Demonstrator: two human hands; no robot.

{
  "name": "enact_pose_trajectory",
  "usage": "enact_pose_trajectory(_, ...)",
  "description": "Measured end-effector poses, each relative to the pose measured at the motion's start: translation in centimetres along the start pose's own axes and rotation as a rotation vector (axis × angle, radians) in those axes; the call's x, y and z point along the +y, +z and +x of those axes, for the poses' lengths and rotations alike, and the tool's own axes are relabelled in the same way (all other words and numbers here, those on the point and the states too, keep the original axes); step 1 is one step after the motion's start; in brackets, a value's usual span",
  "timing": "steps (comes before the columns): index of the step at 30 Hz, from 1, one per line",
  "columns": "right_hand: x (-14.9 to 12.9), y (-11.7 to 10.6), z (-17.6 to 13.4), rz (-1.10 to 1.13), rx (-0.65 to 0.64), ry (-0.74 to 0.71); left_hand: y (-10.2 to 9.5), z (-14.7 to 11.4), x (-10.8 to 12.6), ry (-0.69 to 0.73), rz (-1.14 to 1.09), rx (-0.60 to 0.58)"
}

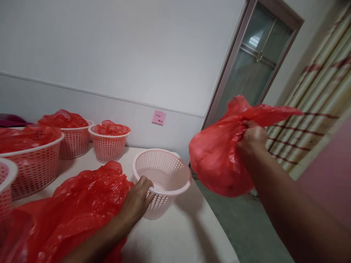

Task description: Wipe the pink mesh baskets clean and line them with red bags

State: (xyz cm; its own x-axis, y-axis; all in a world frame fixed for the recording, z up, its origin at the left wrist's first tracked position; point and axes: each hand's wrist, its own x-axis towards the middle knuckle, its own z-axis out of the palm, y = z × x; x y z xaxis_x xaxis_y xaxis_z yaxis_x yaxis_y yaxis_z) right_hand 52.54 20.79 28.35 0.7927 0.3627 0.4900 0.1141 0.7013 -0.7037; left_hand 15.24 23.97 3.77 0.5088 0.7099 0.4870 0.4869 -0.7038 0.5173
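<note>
Left hand (138, 200) gripping rim of empty pink perforated basket (164, 171) at table (186, 233) edge. Right hand (251, 140) closed on bunched red plastic bag (219, 157), aloft beyond table. Pink sticky note (159, 117) on wall, writing illegible.

Left hand (138, 201) low, right hand (252, 140) fisted

- You have five baskets in view: one empty basket (161, 180), three filled baskets (109, 142), and one at the left edge (5, 182).
- One loose bag (219, 153) is held up.
- One pile of bags (74, 208) lies on the table.
- One pink note (158, 117) is on the wall.
</note>
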Motion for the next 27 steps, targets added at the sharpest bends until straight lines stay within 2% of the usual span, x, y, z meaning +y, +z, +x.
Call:
enact_pose_trajectory(3, -1.1, 5.2, -2.8, 0.076, -0.042, -0.042, -0.1, -0.9, 0.6, -0.006, -0.038, -0.003)
enact_pose_trajectory(6, -0.8, 9.8, -5.7, 0.085, -0.088, -0.047, -0.3, -1.0, 1.0, -0.014, -0.036, -0.018)
enact_pose_trajectory(9, 0.7, 12.9, -8.1, 0.081, -0.097, -0.025, -0.4, -1.1, 1.3, -0.011, -0.035, -0.046)
enact_pose_trajectory(11, 2.3, 14.1, -9.5, 0.064, -0.114, -0.010, -0.5, -1.1, 1.4, -0.022, -0.045, -0.054)
enact_pose_trajectory(14, 5.1, 14.4, -11.4, 0.018, -0.132, 0.019, -1.0, -1.1, 1.3, -0.023, -0.081, -0.052)
enact_pose_trajectory(17, 7.3, 13.5, -12.6, -0.019, -0.117, 0.044, -1.9, -1.1, 1.0, -0.038, -0.095, -0.086)
enact_pose_trajectory(22, 8.5, 11.4, -12.0, -0.033, -0.058, 0.062, -4.6, -0.4, 1.1, -0.037, -0.174, -0.106)
enact_pose_trajectory(24, 8.4, 11.1, -11.6, -0.031, -0.049, 0.054, -5.9, 0.5, 1.3, -0.066, -0.201, -0.042)
enact_pose_trajectory(27, 8.5, 11.2, -11.6, -0.024, -0.068, 0.043, -7.2, 2.7, 1.6, -0.083, -0.092, 0.160)
